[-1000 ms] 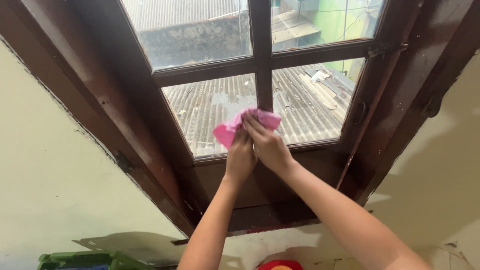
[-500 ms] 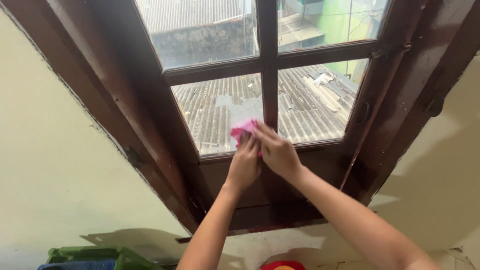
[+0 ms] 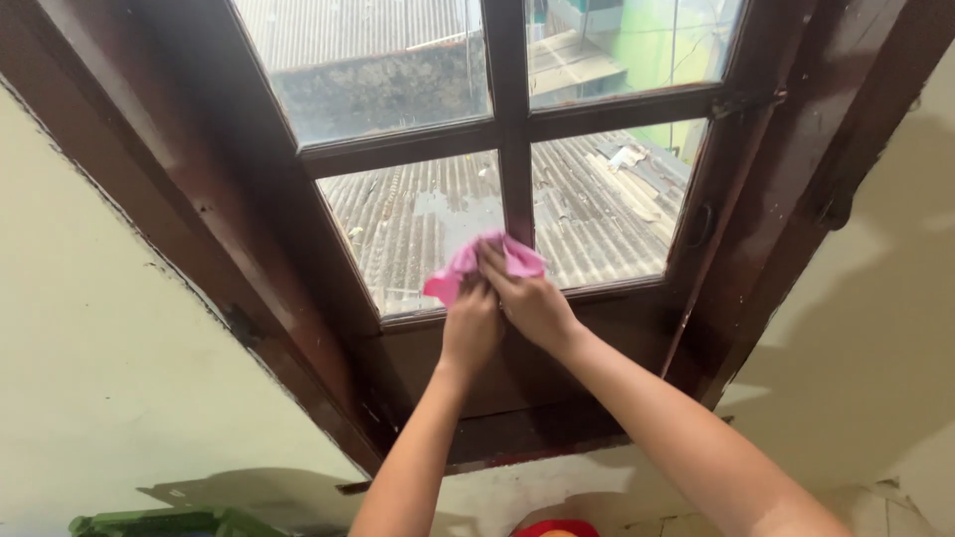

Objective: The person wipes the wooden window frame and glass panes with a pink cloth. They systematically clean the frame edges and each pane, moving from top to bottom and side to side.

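Observation:
A pink cloth (image 3: 450, 275) is pressed against the lower part of a dark brown wooden window (image 3: 398, 149), at the foot of its centre bar. My left hand (image 3: 471, 328) grips the cloth from below on the left. My right hand (image 3: 530, 298) lies over the cloth's right side, fingers bent onto it. Both arms reach up from the bottom of the view. Part of the cloth is hidden under my fingers.
The window has several glass panes (image 3: 418, 224) looking onto corrugated roofs. A metal latch (image 3: 699, 227) sits on the right frame. Cream walls (image 3: 99, 378) flank the window. A green crate (image 3: 169, 522) and a red object (image 3: 552, 529) lie at the bottom edge.
The cloth has spread out again to the left and right after being bunched small half a second ago. Both hands stay at the base of the centre bar, shifted slightly left.

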